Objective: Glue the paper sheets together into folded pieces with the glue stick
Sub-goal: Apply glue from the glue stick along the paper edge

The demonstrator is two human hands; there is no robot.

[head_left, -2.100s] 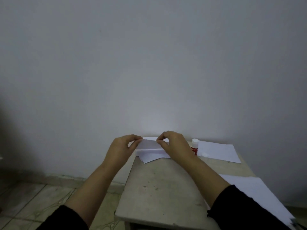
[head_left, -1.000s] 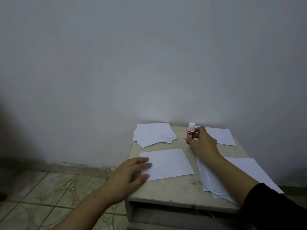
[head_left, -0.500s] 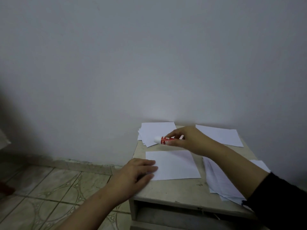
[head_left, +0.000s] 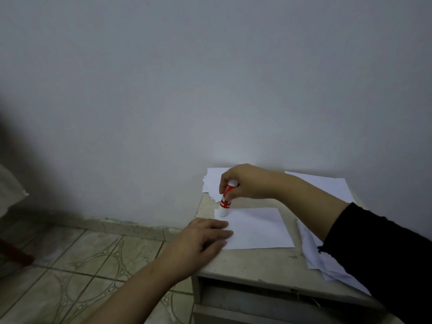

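Two hands work over a single white sheet lying flat near the left edge of the small table. Right hand, fingers curled around the red-and-white glue stick, holds it nearly upright, tilted slightly, its white lower end touching the sheet's far left corner; the stick projects below the fist. Left hand, fingers straight and flat, presses the sheet's near left corner. Stack of folded white pieces at the far left corner, partly hidden behind the right hand; loose sheets along the right edge, under the black sleeve.
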